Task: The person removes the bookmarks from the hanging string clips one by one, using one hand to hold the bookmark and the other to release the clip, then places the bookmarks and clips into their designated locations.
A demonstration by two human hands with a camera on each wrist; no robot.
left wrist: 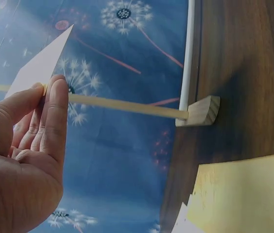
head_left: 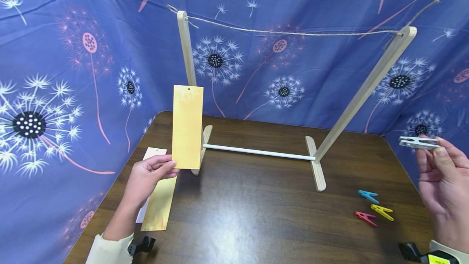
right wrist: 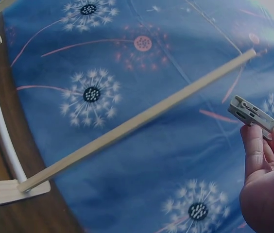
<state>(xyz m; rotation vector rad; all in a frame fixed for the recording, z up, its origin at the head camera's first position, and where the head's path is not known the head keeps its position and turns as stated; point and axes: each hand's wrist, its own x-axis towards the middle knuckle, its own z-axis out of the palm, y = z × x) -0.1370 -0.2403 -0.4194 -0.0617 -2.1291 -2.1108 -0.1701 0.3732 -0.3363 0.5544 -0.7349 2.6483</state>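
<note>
My left hand pinches the lower left corner of a yellow bookmark-like card, held upright with its small punched hole at the top. In the head view the card overlaps the left post of a wooden stand. On the right, my right hand pinches a pale grey clothespin between thumb and fingers, its front end pointing left. The right wrist view shows the clothespin raised in front of the blue cloth. Below the left hand, another yellow card lies over a white card, partly hidden by the forearm.
A twine line runs between the tops of two wooden posts, joined low by a white rod. Blue, yellow and red clothespins lie at the right of the brown table. Patterned blue cloth hangs behind.
</note>
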